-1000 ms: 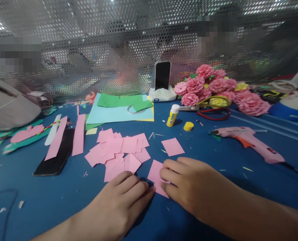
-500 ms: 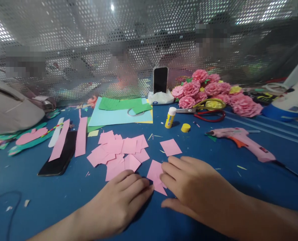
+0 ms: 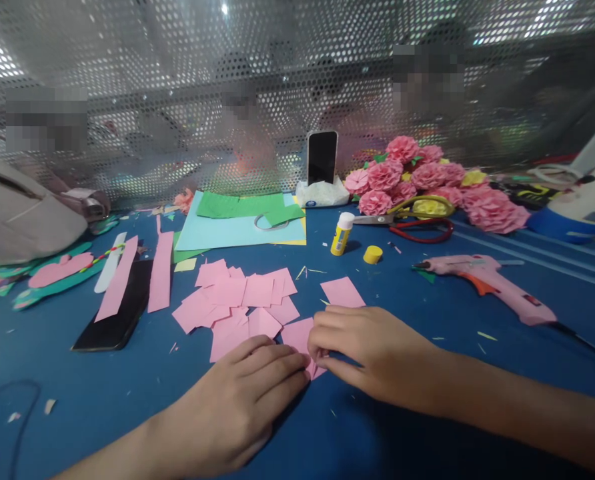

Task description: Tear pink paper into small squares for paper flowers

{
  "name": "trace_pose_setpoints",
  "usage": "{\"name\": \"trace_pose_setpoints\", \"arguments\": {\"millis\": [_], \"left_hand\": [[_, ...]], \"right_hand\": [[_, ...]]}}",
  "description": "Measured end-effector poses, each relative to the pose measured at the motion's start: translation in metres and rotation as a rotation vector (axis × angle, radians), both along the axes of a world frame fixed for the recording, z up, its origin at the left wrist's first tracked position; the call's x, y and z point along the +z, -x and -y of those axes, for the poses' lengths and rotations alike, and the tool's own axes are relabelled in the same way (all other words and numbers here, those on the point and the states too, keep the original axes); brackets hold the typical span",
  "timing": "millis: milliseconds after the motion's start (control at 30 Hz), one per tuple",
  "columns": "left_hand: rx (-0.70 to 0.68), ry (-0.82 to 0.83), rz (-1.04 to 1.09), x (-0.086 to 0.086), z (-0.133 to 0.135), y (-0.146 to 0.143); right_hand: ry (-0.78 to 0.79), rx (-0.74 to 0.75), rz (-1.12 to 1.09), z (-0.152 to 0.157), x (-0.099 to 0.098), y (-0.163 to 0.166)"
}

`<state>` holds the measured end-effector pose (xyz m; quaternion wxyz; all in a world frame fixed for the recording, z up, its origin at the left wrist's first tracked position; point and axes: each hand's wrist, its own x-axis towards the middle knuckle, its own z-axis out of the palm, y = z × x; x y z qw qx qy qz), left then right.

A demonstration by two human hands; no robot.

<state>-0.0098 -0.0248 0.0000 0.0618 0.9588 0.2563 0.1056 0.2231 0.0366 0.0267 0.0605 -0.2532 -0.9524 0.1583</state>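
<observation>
Low in the middle of the head view, a pink paper square (image 3: 297, 333) lies on the blue table, its near part folded and partly covered by my fingers. My left hand (image 3: 250, 393) holds it at its near edge, fingers together and bent over the paper. From the other side, my right hand (image 3: 362, 347) pinches its right part between thumb and curled fingers. Just beyond the right hand is a single loose pink square (image 3: 342, 292). A pile of pink paper squares (image 3: 237, 293) spreads out beyond the left hand.
A glue stick (image 3: 342, 235) stands uncapped beside its yellow cap (image 3: 372, 254). Scissors (image 3: 407, 219) lie before pink paper flowers (image 3: 402, 173). To the right is a pink glue gun (image 3: 487, 280); to the left, a dark phone (image 3: 115, 327) under a paper strip. Coloured sheets (image 3: 227, 230) lie behind.
My right hand has moved slightly left and its thumb has closed in toward the fingers. The pink square has turned and shifted left under both hands.
</observation>
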Motion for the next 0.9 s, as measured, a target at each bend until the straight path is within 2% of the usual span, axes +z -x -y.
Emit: {"name": "trace_pose_setpoints", "arguments": {"millis": [133, 300, 567, 767, 900], "left_hand": [[0.002, 0.009, -0.048, 0.000, 0.000, 0.002], [0.005, 0.013, -0.059, 0.000, 0.000, 0.002], [0.000, -0.013, -0.078, -0.002, -0.002, 0.004], [0.001, -0.121, -0.088, -0.003, -0.002, 0.003], [-0.019, -0.133, -0.081, -0.002, -0.002, 0.003]], "right_hand": [[0.204, -0.067, -0.042, -0.005, 0.002, 0.003], [0.293, -0.073, -0.068, -0.009, 0.001, 0.004], [0.230, -0.130, -0.077, -0.005, -0.006, 0.006], [0.185, -0.197, -0.020, -0.001, -0.009, 0.009], [0.185, -0.203, -0.025, 0.000, -0.011, 0.009]]}}
